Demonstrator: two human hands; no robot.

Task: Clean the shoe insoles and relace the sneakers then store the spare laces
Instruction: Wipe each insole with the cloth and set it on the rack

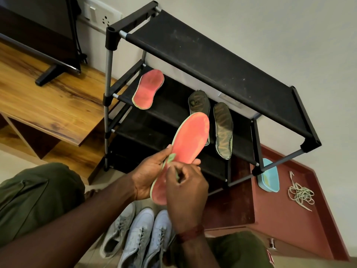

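My left hand [149, 172] holds a pink insole with a green rim [190, 141] from below, its toe pointing up toward the shoe rack. My right hand [185, 187] grips a green toothbrush [171, 158], whose head lies on the insole near its middle. A second pink insole [147, 89] leans on the rack's second shelf. Two dark olive insoles [223, 130] lie on the same shelf further right. Several pale sneakers [139, 236] stand on the floor below my hands. A tangle of pale laces [300, 194] lies on the red surface at right.
The black fabric shoe rack [212, 60] stands against the wall. A light blue basin [268, 176] sits on the red surface [289, 225] beside the rack's right leg. A wooden TV stand [48, 105] with a TV is at left. My knees in olive trousers frame the bottom.
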